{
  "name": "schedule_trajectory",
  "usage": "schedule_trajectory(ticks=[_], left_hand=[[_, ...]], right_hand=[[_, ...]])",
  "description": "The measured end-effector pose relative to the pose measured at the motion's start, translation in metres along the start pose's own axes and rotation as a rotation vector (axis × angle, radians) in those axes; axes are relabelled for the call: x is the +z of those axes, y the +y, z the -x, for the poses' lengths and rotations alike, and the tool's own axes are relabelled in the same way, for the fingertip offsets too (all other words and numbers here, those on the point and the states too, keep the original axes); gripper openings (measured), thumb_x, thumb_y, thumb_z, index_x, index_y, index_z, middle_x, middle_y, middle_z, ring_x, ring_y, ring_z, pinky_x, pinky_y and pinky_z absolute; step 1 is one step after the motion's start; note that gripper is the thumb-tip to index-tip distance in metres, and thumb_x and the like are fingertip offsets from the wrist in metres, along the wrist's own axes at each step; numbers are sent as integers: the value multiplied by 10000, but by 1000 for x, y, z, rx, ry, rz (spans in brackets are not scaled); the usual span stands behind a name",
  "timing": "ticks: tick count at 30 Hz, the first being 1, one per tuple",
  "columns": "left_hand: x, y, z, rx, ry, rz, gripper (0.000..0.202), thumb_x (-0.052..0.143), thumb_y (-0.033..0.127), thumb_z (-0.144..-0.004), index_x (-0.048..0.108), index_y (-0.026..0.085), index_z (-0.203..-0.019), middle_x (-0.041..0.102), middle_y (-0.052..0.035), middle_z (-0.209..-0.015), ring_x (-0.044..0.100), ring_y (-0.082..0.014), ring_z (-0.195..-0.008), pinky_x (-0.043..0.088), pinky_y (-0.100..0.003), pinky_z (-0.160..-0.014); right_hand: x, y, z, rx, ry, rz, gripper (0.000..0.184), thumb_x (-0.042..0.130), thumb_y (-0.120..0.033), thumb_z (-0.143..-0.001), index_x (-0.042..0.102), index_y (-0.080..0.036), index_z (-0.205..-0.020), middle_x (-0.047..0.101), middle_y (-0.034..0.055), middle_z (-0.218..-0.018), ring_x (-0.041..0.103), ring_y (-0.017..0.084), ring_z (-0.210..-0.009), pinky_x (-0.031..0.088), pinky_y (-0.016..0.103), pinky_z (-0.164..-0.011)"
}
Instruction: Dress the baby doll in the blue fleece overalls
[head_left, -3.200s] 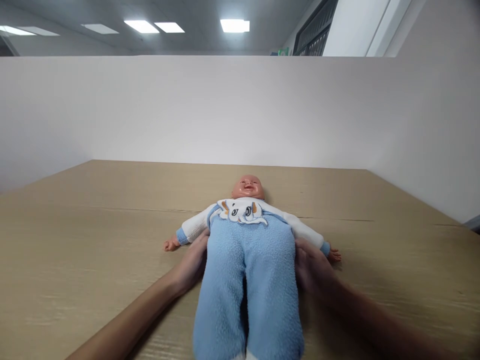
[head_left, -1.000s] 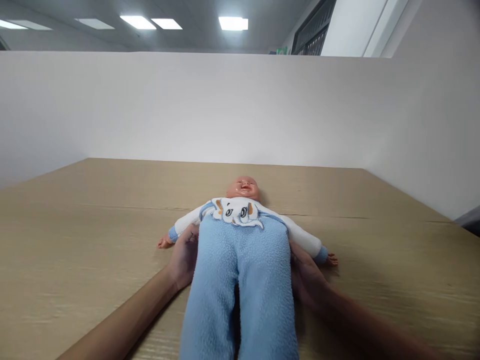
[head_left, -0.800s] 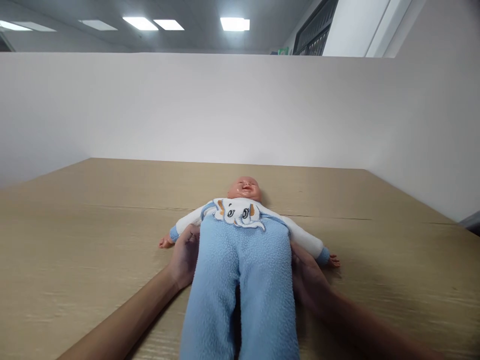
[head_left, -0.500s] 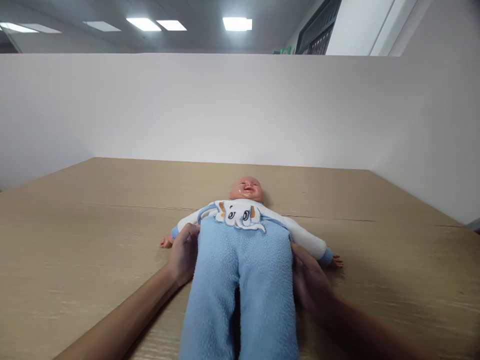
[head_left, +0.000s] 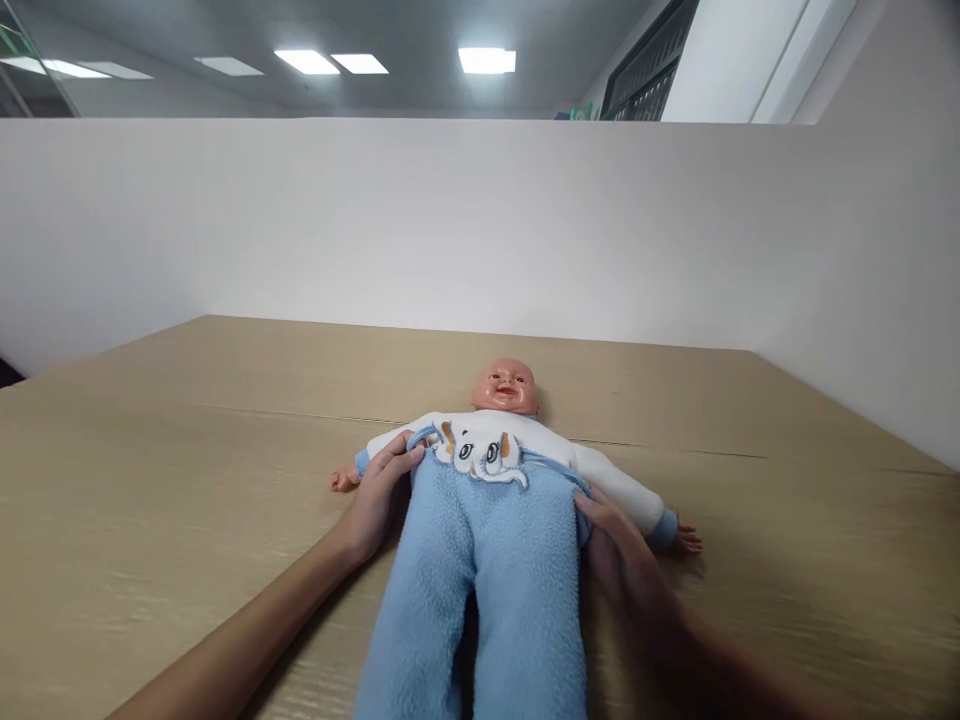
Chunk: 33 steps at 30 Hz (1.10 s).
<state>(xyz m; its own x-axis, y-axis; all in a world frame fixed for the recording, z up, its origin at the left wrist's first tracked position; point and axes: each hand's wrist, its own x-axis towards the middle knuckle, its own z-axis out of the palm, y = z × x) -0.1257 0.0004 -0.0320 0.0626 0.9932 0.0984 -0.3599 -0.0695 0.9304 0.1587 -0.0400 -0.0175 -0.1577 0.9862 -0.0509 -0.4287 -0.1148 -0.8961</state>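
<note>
Head view: left fingers [head_left: 412,458] and right fingers [head_left: 598,510] clamp a doll's [head_left: 491,495] overalls [head_left: 480,545], table [head_left: 187,480] around, white wall [head_left: 450,220] beyond.

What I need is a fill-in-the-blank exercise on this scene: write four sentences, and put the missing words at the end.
1. The doll lies face up on its ____ on the tan table.
2. The left hand and right hand touch the trousers on opposite ____.
3. The trousers' colour is light ____.
4. The patch on the doll's front, with big ears and a trunk, shows an ____.

Missing words: back; sides; blue; elephant.
</note>
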Motion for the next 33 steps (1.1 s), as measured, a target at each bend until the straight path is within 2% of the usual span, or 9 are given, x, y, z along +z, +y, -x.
schedule_trajectory(ticks=[3,7,12,16,19,23,27,30,33], left_hand=[[-3,-1,0,40,14,-102,216,677,413,-963,641,201,-946,582,3,-849,510,-190,-798,418,-309,-787],[3,1,2,114,88,-291,275,652,483,-988,642,213,-941,583,8,-887,499,-189,-843,401,-292,-788],[8,1,2,243,147,-411,272,607,499,-1040,630,228,-1036,633,-8,-993,543,-197,-951,417,-294,-866],[9,-3,2,286,166,-445,237,574,474,-1071,616,243,-1101,645,-18,-1049,575,-204,-1013,429,-312,-915],[8,-6,3,305,160,-470,234,579,471,-1072,617,241,-1095,635,-19,-1040,577,-200,-1004,433,-310,-902],[9,-7,3,310,143,-532,232,560,465,-1084,608,239,-1094,620,-13,-1016,579,-190,-982,439,-308,-886],[12,-6,5,375,190,-631,212,552,437,-1091,604,231,-1089,627,-24,-1028,586,-194,-993,445,-329,-909],[14,-5,7,453,216,-686,178,552,401,-1092,594,228,-1105,616,-36,-1050,584,-201,-1009,447,-346,-927],[15,-4,10,480,183,-665,152,540,376,-1096,581,232,-1123,609,-43,-1069,580,-204,-1021,452,-354,-936]], right_hand=[[-11,-4,-5,-49,19,224,276,747,-515,-928,689,-246,-946,642,2,-933,572,215,-935,492,312,-872],[-20,-19,-9,-79,-88,469,325,689,-551,-976,614,-239,-924,495,-20,-853,455,176,-823,420,283,-755],[-20,-46,-18,-39,-190,447,316,678,-554,-989,551,-265,-998,468,-37,-856,425,164,-793,388,279,-737],[-20,-60,-37,-2,-309,636,348,625,-592,-1025,566,-250,-997,490,-37,-844,414,151,-761,367,275,-692],[-14,-62,-54,8,-273,717,409,547,-620,-1045,576,-224,-945,525,-29,-801,396,142,-685,347,284,-621],[15,-64,-69,-97,-142,803,373,554,-589,-1022,593,-225,-948,624,0,-838,508,158,-711,425,300,-658],[67,-68,-83,-361,-120,1029,275,613,-496,-1002,619,-246,-1117,715,65,-1148,671,239,-1054,530,387,-935],[108,-63,-106,-467,-323,1245,274,599,-379,-1026,617,-217,-1246,715,106,-1312,683,258,-1186,521,418,-1058],[138,-51,-138,-375,-690,1539,422,533,-333,-1059,555,-135,-1431,651,182,-1474,637,301,-1328,517,420,-1073]])
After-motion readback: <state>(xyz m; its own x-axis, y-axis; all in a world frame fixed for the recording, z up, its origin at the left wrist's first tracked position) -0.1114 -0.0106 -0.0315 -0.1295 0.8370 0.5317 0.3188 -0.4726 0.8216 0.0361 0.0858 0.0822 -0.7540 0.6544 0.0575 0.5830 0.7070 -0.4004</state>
